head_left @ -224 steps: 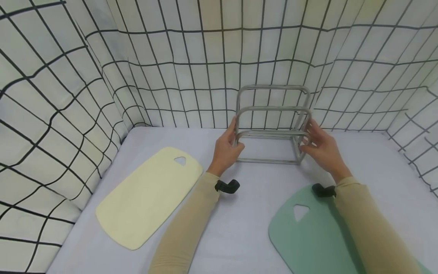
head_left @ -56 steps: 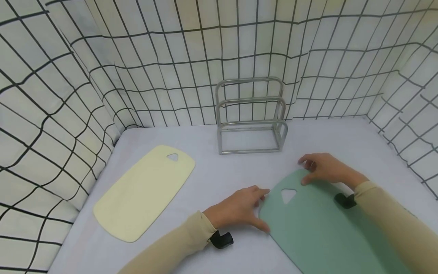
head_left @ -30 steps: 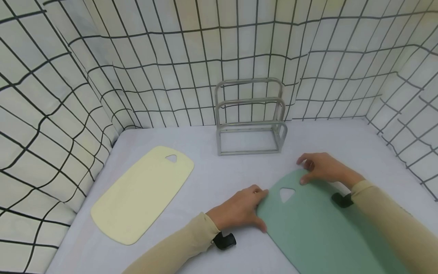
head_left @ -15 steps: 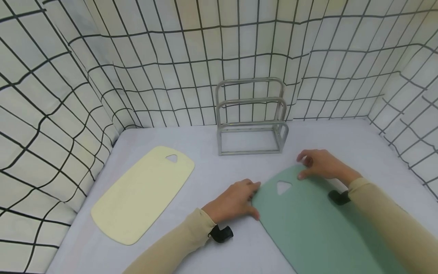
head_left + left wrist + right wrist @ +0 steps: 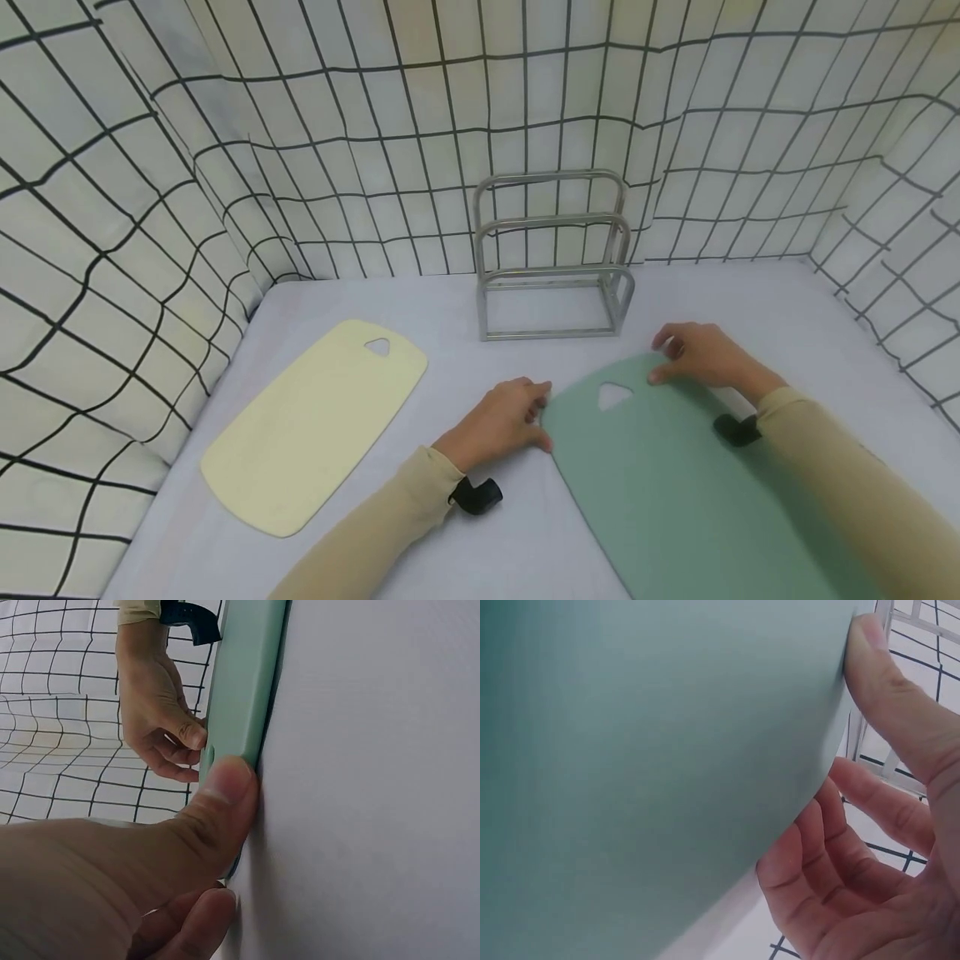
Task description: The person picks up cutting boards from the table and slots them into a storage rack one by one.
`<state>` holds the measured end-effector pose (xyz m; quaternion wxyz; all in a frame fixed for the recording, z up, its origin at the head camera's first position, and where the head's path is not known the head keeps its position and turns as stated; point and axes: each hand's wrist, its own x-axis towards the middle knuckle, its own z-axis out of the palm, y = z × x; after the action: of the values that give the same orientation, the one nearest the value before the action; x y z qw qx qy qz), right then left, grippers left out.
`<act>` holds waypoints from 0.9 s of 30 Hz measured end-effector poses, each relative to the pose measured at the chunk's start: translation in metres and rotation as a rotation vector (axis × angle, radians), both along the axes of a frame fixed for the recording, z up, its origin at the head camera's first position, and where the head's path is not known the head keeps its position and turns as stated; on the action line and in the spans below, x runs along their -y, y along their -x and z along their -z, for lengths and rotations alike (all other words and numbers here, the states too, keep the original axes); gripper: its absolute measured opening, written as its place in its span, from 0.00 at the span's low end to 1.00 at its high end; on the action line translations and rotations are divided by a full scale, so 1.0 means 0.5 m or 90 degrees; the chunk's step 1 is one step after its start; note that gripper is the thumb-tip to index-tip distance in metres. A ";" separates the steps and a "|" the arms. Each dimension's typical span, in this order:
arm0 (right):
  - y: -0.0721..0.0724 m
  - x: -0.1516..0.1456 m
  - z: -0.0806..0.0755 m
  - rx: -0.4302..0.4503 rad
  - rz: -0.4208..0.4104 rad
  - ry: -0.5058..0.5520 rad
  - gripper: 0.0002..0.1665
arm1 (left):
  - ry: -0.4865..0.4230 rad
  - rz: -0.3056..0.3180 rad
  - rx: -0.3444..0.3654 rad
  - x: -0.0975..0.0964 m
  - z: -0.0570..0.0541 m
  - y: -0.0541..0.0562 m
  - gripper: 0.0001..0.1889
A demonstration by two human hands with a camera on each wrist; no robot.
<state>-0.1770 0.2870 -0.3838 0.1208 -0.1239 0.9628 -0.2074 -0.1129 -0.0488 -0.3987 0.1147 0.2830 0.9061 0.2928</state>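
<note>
A pale green cutting board [image 5: 675, 483] with a triangular hole lies on the right, its near end out of frame. My left hand [image 5: 487, 429] grips its left far corner, and in the left wrist view the left thumb [image 5: 225, 787] presses the board's thick side. Over the far right edge, my right hand [image 5: 708, 358] holds the board with the thumb on top. Curled fingers [image 5: 829, 855] of that hand meet the rim in the right wrist view. A pale yellow cutting board [image 5: 315, 429], also with a hole, lies flat to the left, untouched.
A metal wire rack [image 5: 555, 272] with several upright loops stands at the back middle, beyond both hands. White cloth [image 5: 450, 321] covers the table. Grid-patterned fabric walls [image 5: 360, 158] rise at the back and both sides.
Earlier both hands held the rack; they have since let go and moved to the green board. Over the last second the green board has slid leftward and away, both hands moving with it.
</note>
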 end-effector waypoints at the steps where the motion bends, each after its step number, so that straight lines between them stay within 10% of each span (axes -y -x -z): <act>1: 0.001 0.001 -0.001 -0.001 0.002 0.000 0.38 | -0.001 -0.004 0.000 0.001 0.000 0.002 0.41; 17: 0.014 0.019 -0.012 0.021 0.060 -0.007 0.38 | -0.018 -0.092 -0.029 0.017 0.008 0.032 0.32; 27: -0.004 -0.002 -0.017 0.053 0.076 -0.005 0.43 | -0.019 -0.109 0.087 0.019 -0.008 0.014 0.31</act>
<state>-0.1749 0.2881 -0.3752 0.1487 -0.0570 0.9635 -0.2151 -0.1201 -0.0582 -0.3946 0.1467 0.1858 0.9125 0.3336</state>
